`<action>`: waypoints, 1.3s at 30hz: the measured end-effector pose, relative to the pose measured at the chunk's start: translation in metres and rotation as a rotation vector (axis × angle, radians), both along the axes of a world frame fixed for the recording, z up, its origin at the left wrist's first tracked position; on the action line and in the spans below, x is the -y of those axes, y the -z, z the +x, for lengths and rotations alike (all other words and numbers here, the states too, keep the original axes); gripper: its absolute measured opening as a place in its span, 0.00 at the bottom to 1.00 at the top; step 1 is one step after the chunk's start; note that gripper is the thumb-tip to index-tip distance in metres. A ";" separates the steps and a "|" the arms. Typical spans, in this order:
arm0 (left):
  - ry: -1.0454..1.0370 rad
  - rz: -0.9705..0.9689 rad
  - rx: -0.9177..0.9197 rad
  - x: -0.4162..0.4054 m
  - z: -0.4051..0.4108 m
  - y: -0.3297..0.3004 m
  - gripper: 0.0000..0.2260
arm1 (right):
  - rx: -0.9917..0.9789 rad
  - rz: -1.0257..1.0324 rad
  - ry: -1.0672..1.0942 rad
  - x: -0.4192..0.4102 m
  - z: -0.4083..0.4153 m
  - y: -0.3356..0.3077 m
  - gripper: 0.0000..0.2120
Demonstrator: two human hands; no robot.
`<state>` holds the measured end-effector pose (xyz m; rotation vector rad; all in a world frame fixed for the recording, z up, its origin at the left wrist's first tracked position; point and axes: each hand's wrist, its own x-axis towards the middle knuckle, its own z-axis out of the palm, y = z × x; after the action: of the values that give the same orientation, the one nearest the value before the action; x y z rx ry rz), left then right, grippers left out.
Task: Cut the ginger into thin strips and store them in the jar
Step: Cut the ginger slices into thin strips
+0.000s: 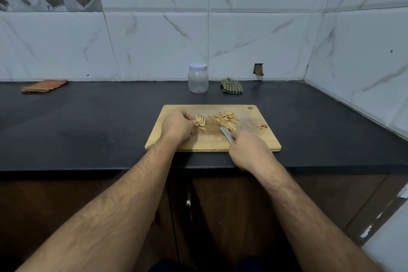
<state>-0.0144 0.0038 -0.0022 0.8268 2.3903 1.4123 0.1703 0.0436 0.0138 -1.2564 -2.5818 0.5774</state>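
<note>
**Slicing ginger on a board, jar waiting behind**

On the black desk [88,117] lies a pale wooden cutting board [254,139]. The left hand [176,126] pinches a stack of tan ginger slices [201,122], steadying them for cutting. Right of that grip lies a heap of thin ginger strips [227,120]. The right hand [249,150] clasps a steel knife [227,135]. Beyond both hands stands the clear plastic jar [198,80], white lid on, so likely nothing is stored yet.

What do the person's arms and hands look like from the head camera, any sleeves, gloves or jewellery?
Both forearms are bare right to the frame's bottom edge: no sleeves in view. The left hand and right hand wear no gloves, and no watch, bracelet or ring shows. The forearms are hairy. No markings or bandages are visible.
</note>
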 end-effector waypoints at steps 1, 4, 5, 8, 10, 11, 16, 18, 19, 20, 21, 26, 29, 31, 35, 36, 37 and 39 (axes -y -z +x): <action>0.011 -0.026 -0.050 -0.001 0.000 0.000 0.03 | -0.008 0.008 -0.002 0.000 0.000 -0.001 0.17; 0.038 -0.117 -0.178 -0.003 0.003 -0.004 0.04 | -0.053 0.009 -0.016 0.000 -0.006 -0.005 0.22; 0.050 -0.149 -0.208 -0.005 0.003 -0.006 0.05 | -0.062 0.005 -0.021 -0.001 -0.009 -0.007 0.23; 0.109 -0.252 -0.302 -0.007 0.007 -0.008 0.06 | -0.070 -0.017 -0.040 0.000 -0.015 -0.011 0.27; 0.123 -0.291 -0.345 -0.009 0.008 -0.008 0.05 | -0.082 -0.025 -0.054 0.002 -0.017 -0.010 0.29; 0.122 -0.300 -0.359 -0.009 0.008 -0.008 0.04 | -0.092 -0.024 -0.057 0.003 -0.017 -0.009 0.29; 0.163 -0.330 -0.410 -0.012 0.011 -0.009 0.03 | -0.087 0.019 -0.061 0.003 -0.009 -0.003 0.24; 0.198 -0.324 -0.429 -0.015 0.015 -0.007 0.04 | -0.083 0.046 -0.059 0.003 -0.002 -0.001 0.22; 0.220 -0.316 -0.431 -0.016 0.017 -0.005 0.03 | -0.078 0.064 -0.054 0.003 0.001 0.000 0.22; 0.240 -0.308 -0.430 -0.017 0.018 -0.004 0.03 | -0.072 0.078 -0.047 0.003 0.003 0.002 0.21; 0.252 -0.301 -0.426 -0.018 0.019 -0.003 0.03 | -0.066 0.086 -0.040 0.004 0.005 0.003 0.21; 0.318 -0.244 -0.316 -0.016 0.010 -0.003 0.06 | -0.050 0.098 -0.035 0.006 0.007 0.004 0.25; 0.300 -0.223 -0.284 -0.016 0.006 -0.003 0.10 | -0.054 0.105 -0.040 0.008 0.004 0.003 0.27; 0.272 -0.216 -0.254 -0.015 0.006 -0.005 0.11 | -0.051 0.106 -0.046 0.008 0.003 0.002 0.27; 0.276 -0.262 -0.147 -0.018 0.006 -0.014 0.11 | -0.077 0.094 -0.067 0.009 0.003 0.003 0.26; 0.274 -0.286 -0.123 -0.020 0.007 -0.016 0.10 | -0.084 0.092 -0.071 0.008 0.004 0.004 0.26; 0.266 -0.311 -0.104 -0.022 0.007 -0.018 0.10 | -0.084 0.090 -0.075 0.007 0.004 0.004 0.26; 0.250 -0.349 -0.077 -0.024 0.008 -0.021 0.10 | -0.078 0.086 -0.081 0.005 0.005 0.004 0.26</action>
<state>-0.0068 0.0280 0.0185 1.0518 2.3879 0.8529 0.1753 0.0384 0.0093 -1.0848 -2.5737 0.5131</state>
